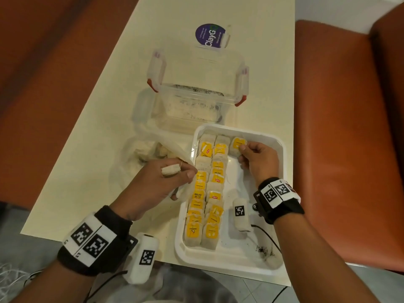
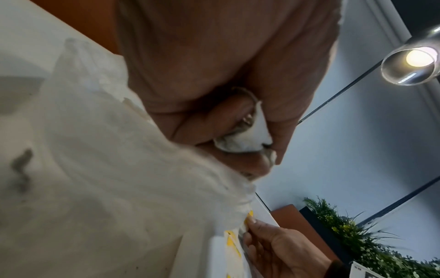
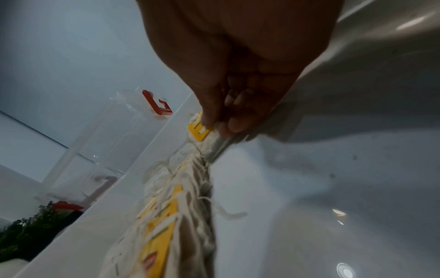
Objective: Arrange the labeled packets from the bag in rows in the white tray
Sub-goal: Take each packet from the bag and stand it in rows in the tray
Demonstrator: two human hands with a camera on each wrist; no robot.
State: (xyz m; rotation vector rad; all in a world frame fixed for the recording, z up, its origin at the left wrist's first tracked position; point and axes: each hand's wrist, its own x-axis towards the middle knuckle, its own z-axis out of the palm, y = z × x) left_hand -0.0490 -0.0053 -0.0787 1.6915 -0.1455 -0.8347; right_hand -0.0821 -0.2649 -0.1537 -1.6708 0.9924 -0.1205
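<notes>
Two packet rows [image 1: 206, 191] fill the white tray [image 1: 276, 217]

- "ClayG" is printed on the round purple sticker [image 1: 210, 36] on the table.
- "Lipton" is read on a yellow tag [image 1: 215, 197].
- "RELAX" is read on another tag [image 1: 198, 195].

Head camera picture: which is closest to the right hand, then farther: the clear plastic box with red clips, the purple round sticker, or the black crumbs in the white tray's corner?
From the right hand:
1. Clear plastic box with red clips, just beyond the white tray.
2. Black crumbs, tray's near right corner.
3. Purple round sticker, far end of the table.
</notes>
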